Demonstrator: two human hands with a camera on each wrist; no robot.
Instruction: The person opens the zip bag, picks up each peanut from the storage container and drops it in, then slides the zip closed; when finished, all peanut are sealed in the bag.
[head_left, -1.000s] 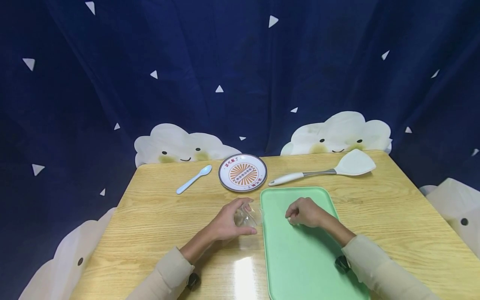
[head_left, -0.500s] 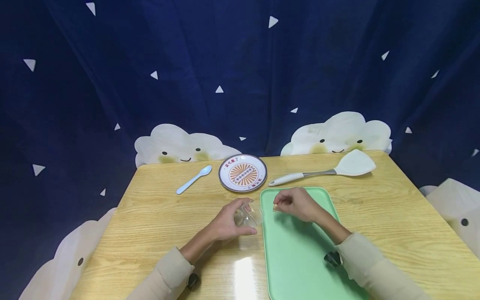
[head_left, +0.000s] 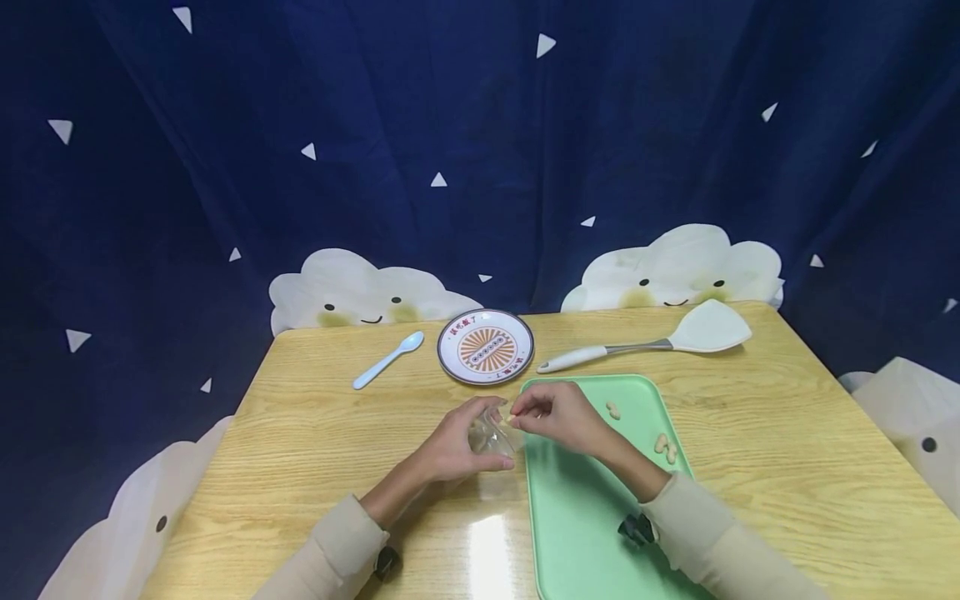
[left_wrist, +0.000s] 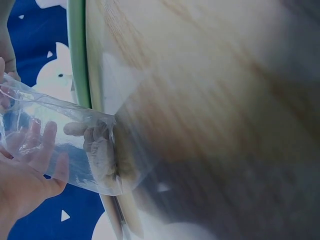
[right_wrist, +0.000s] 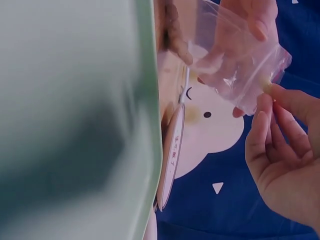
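"Call it from the far left!"

"A pale blue spoon, lying on the wooden table, well to the left of the green tray."

"And your left hand?"

"Just left of the tray! My left hand has its thumb and fingers round a clear plastic bag, right by the tray's left edge. Bunched peanuts show through the plastic, down at the bottom."

"What's past that?"

"A white plate, dark rim, orange sunburst in the middle, just beyond the tray's far left corner."

"Now the right hand!"

"In it comes over the tray's left edge: my right hand is pinching a single peanut between thumb and fingertip, at the mouth of the bag. Whether that nut touches the plastic, I can't tell."

"Anything on the tray itself?"

"A lone peanut toward its far edge, then a close pair of nuts by its right rim."

"And to finish the row?"

"A spatula, beyond the tray's far edge, its white blade out past the far right corner."
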